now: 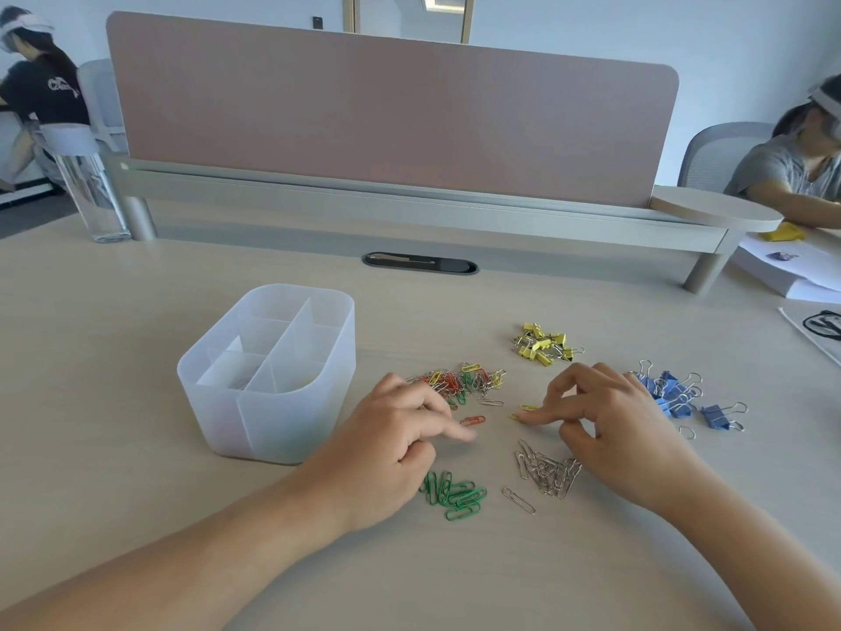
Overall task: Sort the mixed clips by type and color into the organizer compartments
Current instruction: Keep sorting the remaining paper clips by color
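While the left hand (pixel 400 439) points one straight finger at a lone red clip (pixel 473 420), gripping nothing, and the right hand (pixel 605 425) presses a straight fingertip on a yellow clip (pixel 523 412), sorted heaps crowd the worktop (pixel 136 334): green (pixel 455 494) at six o'clock of the red clip, silver (pixel 546 471) at five, the mixed pile (pixel 459 382) at twelve. A hasty slide could sweep clips into the wrong heap; the left wrist could drag green ones astray. The organizer (pixel 282 421) stands at nine o'clock, its contents unclear.
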